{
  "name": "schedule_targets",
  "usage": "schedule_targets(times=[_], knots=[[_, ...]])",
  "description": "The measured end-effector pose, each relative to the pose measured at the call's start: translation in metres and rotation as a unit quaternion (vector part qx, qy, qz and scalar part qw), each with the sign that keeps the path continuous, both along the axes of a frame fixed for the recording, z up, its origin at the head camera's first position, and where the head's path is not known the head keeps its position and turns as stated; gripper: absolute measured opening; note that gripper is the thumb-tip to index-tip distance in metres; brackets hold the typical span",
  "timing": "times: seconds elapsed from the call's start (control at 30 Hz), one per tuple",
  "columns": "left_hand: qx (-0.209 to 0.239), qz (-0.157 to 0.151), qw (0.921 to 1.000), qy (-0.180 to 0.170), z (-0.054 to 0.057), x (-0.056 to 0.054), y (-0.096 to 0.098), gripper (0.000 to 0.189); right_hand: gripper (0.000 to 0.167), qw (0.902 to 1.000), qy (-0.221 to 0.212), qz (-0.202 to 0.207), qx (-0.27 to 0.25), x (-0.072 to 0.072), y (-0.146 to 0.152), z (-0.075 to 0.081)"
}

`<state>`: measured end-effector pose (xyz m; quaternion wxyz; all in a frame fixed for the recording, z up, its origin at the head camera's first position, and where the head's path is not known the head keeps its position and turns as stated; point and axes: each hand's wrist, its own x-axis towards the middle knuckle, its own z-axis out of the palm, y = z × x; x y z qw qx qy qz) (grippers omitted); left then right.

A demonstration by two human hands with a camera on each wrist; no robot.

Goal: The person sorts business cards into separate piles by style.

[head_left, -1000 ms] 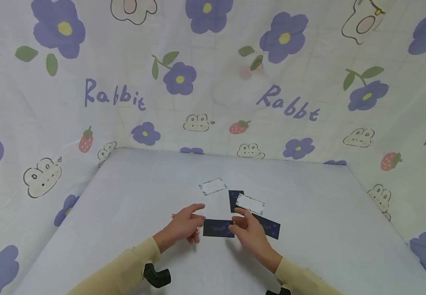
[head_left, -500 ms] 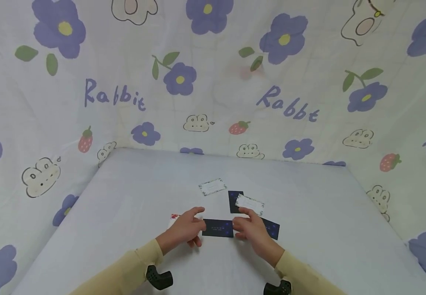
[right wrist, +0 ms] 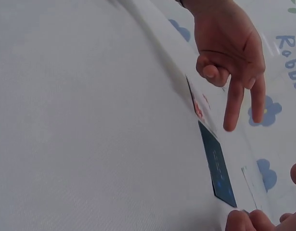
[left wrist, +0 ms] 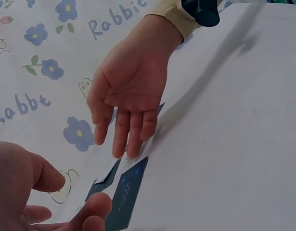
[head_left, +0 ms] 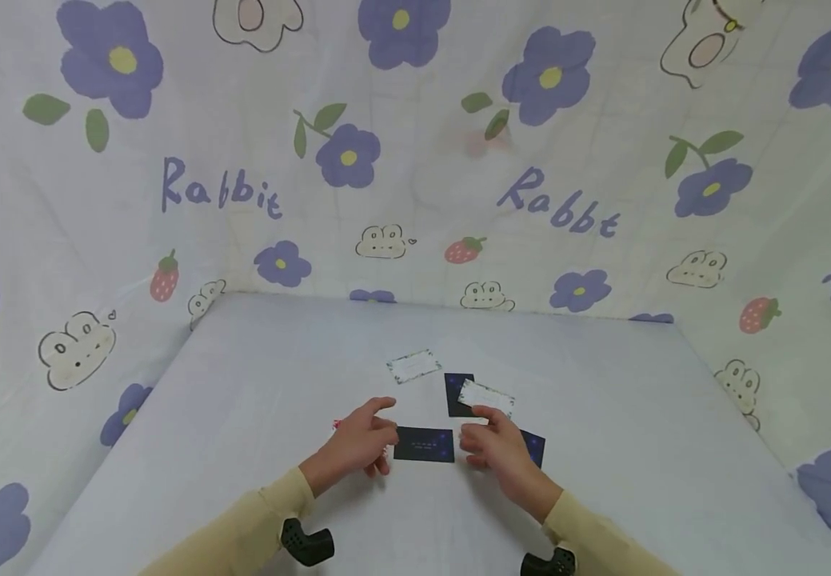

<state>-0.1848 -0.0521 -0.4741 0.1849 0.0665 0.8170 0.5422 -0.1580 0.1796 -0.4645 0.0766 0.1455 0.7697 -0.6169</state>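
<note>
A dark blue card with small pale print lies flat on the table between the two hands. My left hand hovers at its left end, overlapping that edge in the head view, index finger extended and nothing held. Beneath this hand is a white card with red decoration, mostly hidden in the head view. Just off the dark card's right end is my right hand, fingers relaxed and holding nothing. Behind the right hand, another dark card is partly covered.
Farther back lies a white card with a leafy border. Right of it, a second white bordered card overlaps an upright-turned dark card. A printed curtain encloses the back and sides of the white table.
The right hand has drawn back from the dark card's right end, leaving a gap. The left hand stays at the left end, and the cards lie almost where they were.
</note>
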Motion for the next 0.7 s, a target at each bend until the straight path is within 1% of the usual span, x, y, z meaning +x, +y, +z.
schedule_targets(times=[0.17, 0.3, 0.43, 0.57, 0.7], knots=[[-0.005, 0.024, 0.9994, 0.026, 0.004, -0.005, -0.004, 0.055, 0.052, 0.9999, 0.000, -0.010, -0.011, 0.002, 0.010, 0.002], [-0.008, 0.036, 0.9982, 0.048, 0.007, -0.010, -0.008, 0.049, 0.052, 0.9995, -0.005, -0.019, -0.023, 0.002, 0.016, 0.002], [-0.015, 0.054, 0.9964, 0.063, 0.009, -0.017, -0.013, 0.043, 0.050, 0.9994, -0.007, -0.025, -0.023, 0.002, 0.021, 0.001], [-0.028, 0.075, 0.9944, 0.069, 0.010, -0.024, -0.018, 0.040, 0.048, 0.9990, -0.009, -0.033, -0.029, 0.001, 0.024, 0.001], [-0.036, 0.087, 0.9928, 0.074, 0.011, -0.027, -0.020, 0.040, 0.048, 0.9986, -0.015, -0.039, -0.032, 0.000, 0.027, 0.001]])
